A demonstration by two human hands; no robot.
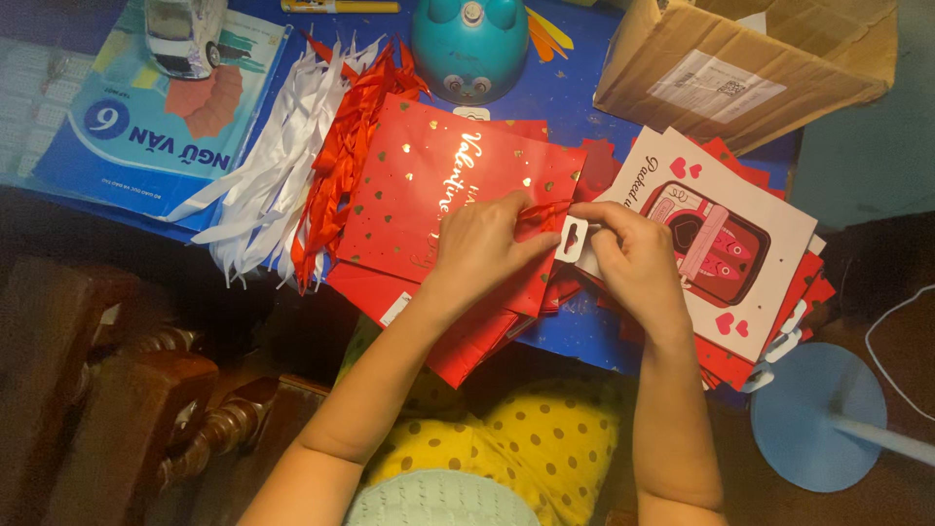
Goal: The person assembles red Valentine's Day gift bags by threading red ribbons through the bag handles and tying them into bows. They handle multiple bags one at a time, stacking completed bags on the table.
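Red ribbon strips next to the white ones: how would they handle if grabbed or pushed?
Probably floppy: the red ribbon strips lie curled and draped in a loose heap. Likely very light, being thin. A push would probably scatter or bunch them into the white ribbons they overlap.

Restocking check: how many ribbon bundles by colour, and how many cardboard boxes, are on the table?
White ribbon bundle: 1
Red ribbon bundle: 1
Cardboard box: 1
Total: 3

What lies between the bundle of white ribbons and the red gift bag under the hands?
In the head view, a bundle of red ribbons lies between the white ribbons and the red gift bag, overlapping the bag's left edge.
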